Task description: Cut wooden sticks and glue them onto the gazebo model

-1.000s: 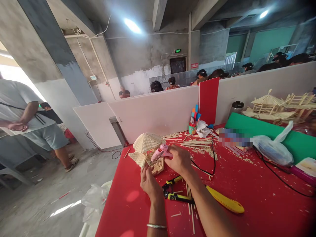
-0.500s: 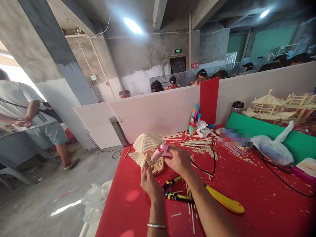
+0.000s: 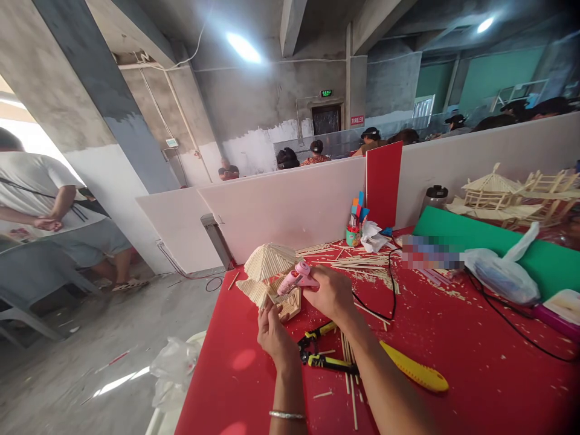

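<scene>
A pink glue gun [image 3: 296, 278] is gripped in my right hand [image 3: 332, 294], its nozzle pointing down and left at a small pavilion model [image 3: 270, 263] made of thin wooden sticks. My left hand [image 3: 275, 335] is closed at the model's near lower edge, fingertips pressed together against the sticks. Whether it pinches a loose stick or the model itself is hard to make out. Below the hands lie black-and-yellow pliers [image 3: 310, 347], with several loose sticks [image 3: 350, 380] beside them. A yellow-handled tool [image 3: 417, 367] lies partly behind my right forearm.
Sticks and shavings [image 3: 362, 266] litter the back of the red table [image 3: 453, 332]. A black cord [image 3: 393, 284] crosses it. A green board [image 3: 480, 241], a plastic bag [image 3: 502, 275] and larger stick models [image 3: 493, 190] are at right. A person [image 3: 49, 199] is at far left.
My hands, the glue gun and the model stay almost where they were. At far left, the person in the white shirt has lowered and shifted posture near the grey chair.
</scene>
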The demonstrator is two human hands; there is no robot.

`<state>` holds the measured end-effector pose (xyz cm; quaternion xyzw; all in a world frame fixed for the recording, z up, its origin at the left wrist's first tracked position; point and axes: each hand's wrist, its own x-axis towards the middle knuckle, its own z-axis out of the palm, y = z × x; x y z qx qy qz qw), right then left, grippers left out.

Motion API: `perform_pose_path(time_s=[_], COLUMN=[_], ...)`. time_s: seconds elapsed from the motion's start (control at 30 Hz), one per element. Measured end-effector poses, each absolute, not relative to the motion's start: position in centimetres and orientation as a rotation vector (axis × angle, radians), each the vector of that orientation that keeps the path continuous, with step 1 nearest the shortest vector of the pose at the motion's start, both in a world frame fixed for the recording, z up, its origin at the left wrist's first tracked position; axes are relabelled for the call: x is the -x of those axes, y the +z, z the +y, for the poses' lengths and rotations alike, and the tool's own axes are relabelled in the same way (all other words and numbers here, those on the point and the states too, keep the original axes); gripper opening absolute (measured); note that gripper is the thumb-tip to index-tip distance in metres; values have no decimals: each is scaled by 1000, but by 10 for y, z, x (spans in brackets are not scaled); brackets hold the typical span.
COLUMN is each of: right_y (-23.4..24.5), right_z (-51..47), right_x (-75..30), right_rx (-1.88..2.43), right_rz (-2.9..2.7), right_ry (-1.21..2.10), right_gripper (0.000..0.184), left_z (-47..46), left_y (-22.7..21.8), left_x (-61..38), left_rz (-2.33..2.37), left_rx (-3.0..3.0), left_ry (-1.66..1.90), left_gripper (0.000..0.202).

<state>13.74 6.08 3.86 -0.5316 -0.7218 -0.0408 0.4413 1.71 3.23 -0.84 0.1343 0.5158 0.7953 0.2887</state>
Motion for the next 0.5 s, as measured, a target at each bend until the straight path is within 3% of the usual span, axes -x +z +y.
perform_pose_path(time_s=[0.5], right_y=[40], right_z=[59], right_x=[-131], right_rx=[1320], right_rz=[-1793], right_ry=[-89], right_gripper=[21], left_z=[34], left_y=[-17], left_x=[-15], left_rz=[1400], left_rx=[-392], left_ry=[2124], left_gripper=[23])
